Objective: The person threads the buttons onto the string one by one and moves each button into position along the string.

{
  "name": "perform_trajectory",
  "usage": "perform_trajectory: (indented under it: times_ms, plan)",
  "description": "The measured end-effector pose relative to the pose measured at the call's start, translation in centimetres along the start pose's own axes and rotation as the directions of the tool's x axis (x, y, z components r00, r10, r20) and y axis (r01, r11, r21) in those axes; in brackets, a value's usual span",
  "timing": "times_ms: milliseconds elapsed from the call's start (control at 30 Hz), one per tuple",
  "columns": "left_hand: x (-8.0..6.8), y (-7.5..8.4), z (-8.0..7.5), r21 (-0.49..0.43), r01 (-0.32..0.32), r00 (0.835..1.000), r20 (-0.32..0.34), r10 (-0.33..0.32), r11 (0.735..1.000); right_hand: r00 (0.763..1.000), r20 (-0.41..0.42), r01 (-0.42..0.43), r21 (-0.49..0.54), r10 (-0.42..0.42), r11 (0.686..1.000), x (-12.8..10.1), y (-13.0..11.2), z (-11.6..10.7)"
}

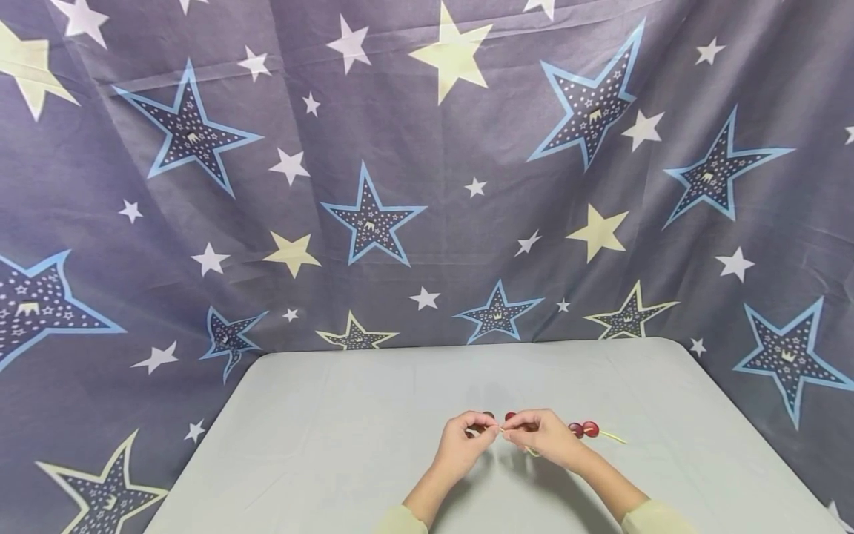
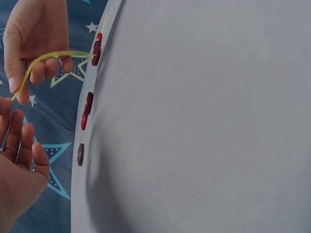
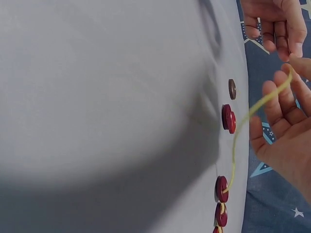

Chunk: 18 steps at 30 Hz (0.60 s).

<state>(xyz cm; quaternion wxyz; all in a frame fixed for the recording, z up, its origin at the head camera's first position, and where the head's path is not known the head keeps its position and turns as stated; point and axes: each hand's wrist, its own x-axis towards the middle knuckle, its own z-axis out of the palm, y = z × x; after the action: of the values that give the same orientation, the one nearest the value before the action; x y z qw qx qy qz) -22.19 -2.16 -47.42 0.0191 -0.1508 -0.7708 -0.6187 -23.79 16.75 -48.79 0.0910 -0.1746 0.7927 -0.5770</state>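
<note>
Both hands meet above the front middle of the grey table [image 1: 320,437]. My right hand [image 1: 512,430] pinches a thin yellow cord [image 2: 48,56] close to its free end. The thumb and forefinger of my left hand [image 1: 489,428] close on that same tip, while its other fingers [image 2: 24,145] hang loose. The cord arches down to several red buttons [image 3: 221,189] strung on it, lying right of my hands [image 1: 583,429]. A loose red button [image 3: 228,119] and a brown button [image 3: 232,89] lie on the table just behind the hands.
A dark blue cloth printed with stars [image 1: 373,215] hangs behind the table and drapes around its sides. The cord's far end [image 1: 614,437] trails off to the right past the strung buttons.
</note>
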Motion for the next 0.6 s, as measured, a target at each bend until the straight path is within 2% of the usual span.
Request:
perform_trajectory:
  times_ms: [200, 467, 533, 600]
  plan:
    - [-0.1, 0.0, 0.0, 0.003, 0.006, 1.0, 0.001, -0.006, 1.0, 0.999, -0.04, -0.017, -0.058, 0.015, 0.998, 0.0, 0.1, -0.2]
    - [-0.1, 0.1, 0.1, 0.009, 0.012, 1.0, 0.001, -0.012, 1.0, 0.998, -0.061, -0.032, -0.059, 0.028, 0.998, 0.1, 0.1, -0.3]
    - [0.1, -0.1, 0.1, 0.013, 0.014, 1.0, 0.002, -0.014, 1.0, 0.998, -0.061, -0.024, -0.056, 0.021, 0.998, 0.0, -0.1, -0.4]
    - [0.4, -1.0, 0.3, 0.018, 0.02, 1.0, 0.0, -0.02, 1.0, 0.998, -0.061, -0.022, -0.053, 0.019, 0.998, 0.0, -0.1, -0.4]
